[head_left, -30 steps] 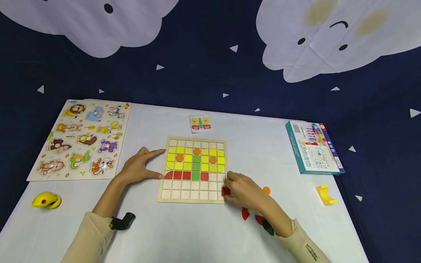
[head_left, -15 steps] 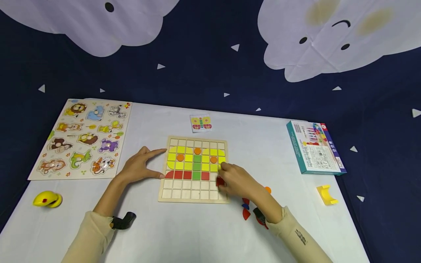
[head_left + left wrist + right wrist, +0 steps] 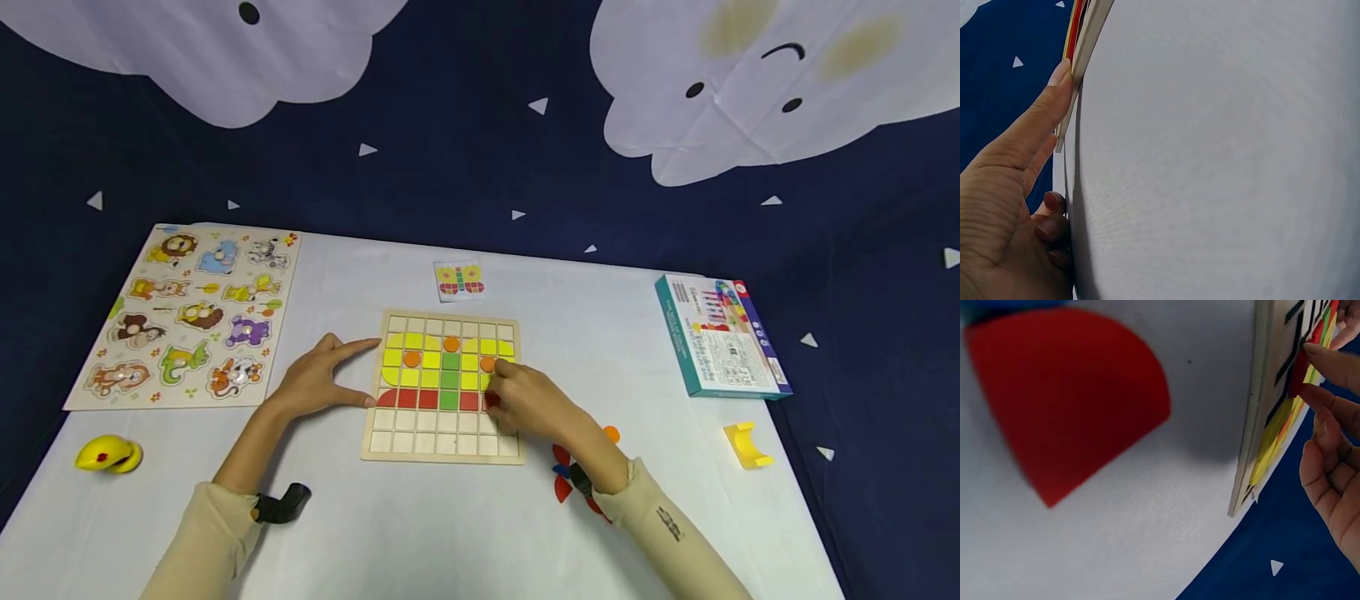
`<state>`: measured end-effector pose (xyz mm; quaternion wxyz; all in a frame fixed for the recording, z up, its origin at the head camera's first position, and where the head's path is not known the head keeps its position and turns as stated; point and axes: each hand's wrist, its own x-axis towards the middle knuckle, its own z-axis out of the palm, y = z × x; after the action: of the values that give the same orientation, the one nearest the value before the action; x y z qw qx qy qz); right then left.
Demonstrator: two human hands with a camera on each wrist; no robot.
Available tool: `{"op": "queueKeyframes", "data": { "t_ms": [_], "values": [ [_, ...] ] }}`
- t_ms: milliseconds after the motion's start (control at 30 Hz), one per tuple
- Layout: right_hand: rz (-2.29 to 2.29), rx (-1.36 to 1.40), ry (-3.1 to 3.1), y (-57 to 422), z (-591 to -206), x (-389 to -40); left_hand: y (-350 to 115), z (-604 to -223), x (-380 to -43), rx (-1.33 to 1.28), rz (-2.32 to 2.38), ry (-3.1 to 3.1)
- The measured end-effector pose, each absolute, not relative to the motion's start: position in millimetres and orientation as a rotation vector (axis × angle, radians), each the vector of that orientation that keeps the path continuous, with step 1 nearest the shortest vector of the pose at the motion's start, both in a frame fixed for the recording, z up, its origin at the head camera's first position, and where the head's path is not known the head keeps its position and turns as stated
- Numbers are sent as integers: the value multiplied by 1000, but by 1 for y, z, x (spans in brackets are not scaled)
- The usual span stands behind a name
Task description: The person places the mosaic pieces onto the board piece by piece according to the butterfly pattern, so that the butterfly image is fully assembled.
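Observation:
A square wooden grid board [image 3: 420,457] lies mid-table, bearing yellow, green, orange and red tiles. My left hand [image 3: 315,383] rests at its left edge, thumb and index finger spread apart; the left wrist view shows the thumb [image 3: 1047,109] against the board's side. Over the right half of the board, my right hand [image 3: 536,404] pinches a red tile [image 3: 1299,372] between thumb and index finger, at the end of the red row. That hand hides some cells. Behind the board lies a picture card [image 3: 459,281] with a butterfly pattern.
Loose red pieces [image 3: 562,489], a blue piece [image 3: 561,471] and an orange disc [image 3: 612,434] lie near the right forearm. An animal puzzle [image 3: 168,317] and yellow toy [image 3: 105,456] are left; a box [image 3: 723,342] and curved yellow block [image 3: 745,446] are right.
My right hand has moved left and slightly away from me, carrying the red tile from the board's right edge to the red row. The left hand has stayed in place.

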<state>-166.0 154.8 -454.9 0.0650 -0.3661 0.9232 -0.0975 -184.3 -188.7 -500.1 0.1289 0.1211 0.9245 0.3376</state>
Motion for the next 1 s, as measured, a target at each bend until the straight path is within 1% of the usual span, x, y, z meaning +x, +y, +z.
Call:
{"op": "queueKeyframes", "data": {
  "t_ms": [200,500,733,1000],
  "values": [
    [-423,-1069,2748,155,-456,-167,-188,-499,-185,357,978,2694],
    [-442,-1029,2783,166,-453,-159,-188,-499,-184,370,981,2689],
    [-398,-965,2874,193,-450,-137,-189,-499,-183,379,980,2705],
    [-325,-810,2980,221,-454,-108,-189,-501,-185,371,976,2700]
  ]
}}
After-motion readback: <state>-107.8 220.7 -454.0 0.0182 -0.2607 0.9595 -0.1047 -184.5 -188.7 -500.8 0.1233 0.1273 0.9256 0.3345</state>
